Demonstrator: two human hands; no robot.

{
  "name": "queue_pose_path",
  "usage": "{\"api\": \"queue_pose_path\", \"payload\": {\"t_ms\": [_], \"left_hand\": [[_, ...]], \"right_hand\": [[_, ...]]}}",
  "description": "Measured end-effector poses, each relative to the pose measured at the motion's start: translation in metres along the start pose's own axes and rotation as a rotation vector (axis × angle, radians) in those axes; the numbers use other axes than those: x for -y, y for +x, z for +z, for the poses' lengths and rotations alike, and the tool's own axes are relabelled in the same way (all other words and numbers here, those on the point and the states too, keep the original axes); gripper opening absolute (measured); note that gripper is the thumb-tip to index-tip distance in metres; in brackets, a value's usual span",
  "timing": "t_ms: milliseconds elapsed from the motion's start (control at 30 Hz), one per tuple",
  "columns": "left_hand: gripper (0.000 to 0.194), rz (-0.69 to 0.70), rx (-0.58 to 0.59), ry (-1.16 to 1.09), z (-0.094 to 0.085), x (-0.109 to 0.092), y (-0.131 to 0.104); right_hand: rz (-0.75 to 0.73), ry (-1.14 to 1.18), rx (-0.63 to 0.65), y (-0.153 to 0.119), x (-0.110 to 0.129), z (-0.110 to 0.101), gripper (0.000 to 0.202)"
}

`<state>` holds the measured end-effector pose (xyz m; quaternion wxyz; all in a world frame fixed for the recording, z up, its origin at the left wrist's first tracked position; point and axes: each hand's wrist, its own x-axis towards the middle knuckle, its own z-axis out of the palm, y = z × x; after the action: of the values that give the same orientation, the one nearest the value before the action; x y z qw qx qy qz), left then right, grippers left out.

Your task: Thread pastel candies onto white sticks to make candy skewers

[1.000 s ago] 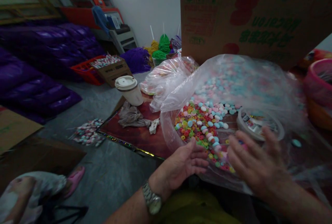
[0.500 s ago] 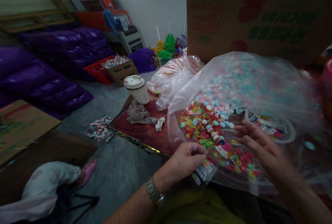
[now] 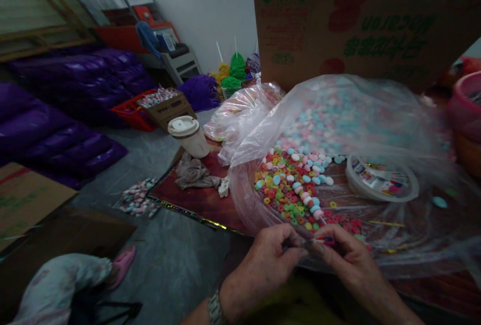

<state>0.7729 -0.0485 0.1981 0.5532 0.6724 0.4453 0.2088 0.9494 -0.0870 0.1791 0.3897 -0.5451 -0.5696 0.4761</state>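
Note:
My left hand (image 3: 268,260) is closed, thumb and fingers pinching the edge of what looks like a small clear plastic bag. Opposite it, fingertips nearly touching, my right hand (image 3: 347,262) pinches a small red-and-blue printed card (image 3: 325,240). Just above the hands is a row of pink, white and blue marshmallows (image 3: 308,199) with a thin white stick at its near end. It lies over colourful ring candies (image 3: 283,189) in a large clear plastic bag (image 3: 244,189). Whether the card is joined to the stick or the small bag, I cannot tell.
A round clear tub (image 3: 381,177) with printed cards stands to the right. A lidded cup (image 3: 190,137) and a crumpled grey rag (image 3: 195,172) are on the table's left corner. Behind rises a large cardboard box (image 3: 349,19). At lower left, a person's leg (image 3: 63,285) shows.
My right hand has come down and left from over the candies, closing beside my left hand. The printed bag at my left hand and the card on the candies no longer show there.

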Motion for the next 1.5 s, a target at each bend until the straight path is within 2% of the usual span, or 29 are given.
{"api": "queue_pose_path", "payload": {"t_ms": [100, 200, 333, 433, 533, 600, 633, 700, 767, 833, 967, 1033, 1100, 1167, 1300, 1400, 1500], "left_hand": [[0.01, 0.053, 0.078, -0.026, -0.003, 0.001, 0.003], [0.009, 0.073, 0.126, -0.083, -0.008, 0.0, 0.002], [0.015, 0.051, 0.068, -0.108, -0.007, 0.005, 0.0], [0.014, 0.129, 0.025, 0.084, -0.006, 0.013, 0.001], [0.02, 0.26, -0.06, 0.26, -0.012, 0.02, 0.002], [0.021, 0.314, -0.109, 0.273, -0.019, 0.021, 0.002], [0.02, 0.331, -0.125, 0.264, -0.023, 0.022, 0.001], [0.018, 0.365, -0.143, 0.248, -0.03, 0.021, 0.0], [0.018, 0.388, -0.166, 0.236, -0.036, 0.021, 0.0], [0.018, 0.399, -0.188, 0.235, -0.04, 0.02, 0.0], [0.016, 0.452, -0.189, 0.288, -0.047, 0.02, 0.001], [0.016, 0.475, -0.196, 0.309, -0.05, 0.02, 0.001], [0.016, 0.471, -0.206, 0.334, -0.053, 0.019, -0.001], [0.015, 0.451, -0.202, 0.371, -0.056, 0.019, -0.002], [0.016, 0.442, -0.159, 0.422, -0.061, 0.015, 0.001], [0.018, 0.455, -0.133, 0.434, -0.062, 0.013, 0.006], [0.019, 0.467, -0.123, 0.458, -0.063, 0.011, 0.008]], "right_hand": [[-0.079, -0.079, 0.065, 0.0, 0.007, -0.009, 0.013], [-0.076, -0.077, 0.026, 0.001, 0.007, -0.011, 0.022], [-0.036, -0.117, -0.018, 0.002, -0.002, -0.001, 0.034], [-0.033, -0.132, -0.042, 0.007, -0.008, 0.003, 0.045], [0.04, -0.184, -0.168, 0.017, -0.016, -0.007, 0.05], [0.035, -0.39, -0.217, 0.023, -0.024, -0.02, 0.043], [0.003, -0.53, -0.183, 0.026, -0.028, -0.026, 0.036], [-0.049, -0.805, -0.03, 0.03, -0.037, -0.034, 0.024], [-0.039, -0.966, 0.061, 0.033, -0.043, -0.036, 0.026], [-0.014, -1.025, 0.06, 0.036, -0.045, -0.033, 0.029], [-0.018, -1.1, 0.054, 0.044, -0.042, -0.024, 0.021], [-0.023, -1.114, 0.029, 0.046, -0.041, -0.028, 0.021], [-0.098, -1.024, -0.043, 0.042, -0.038, -0.042, 0.025], [-0.234, -0.867, -0.127, 0.031, -0.029, -0.064, 0.027], [-0.485, -0.722, -0.196, 0.006, 0.0, -0.101, 0.018], [-0.585, -0.741, -0.155, -0.004, 0.015, -0.109, 0.017], [-0.694, -0.775, -0.127, -0.004, 0.017, -0.11, 0.021]]}}
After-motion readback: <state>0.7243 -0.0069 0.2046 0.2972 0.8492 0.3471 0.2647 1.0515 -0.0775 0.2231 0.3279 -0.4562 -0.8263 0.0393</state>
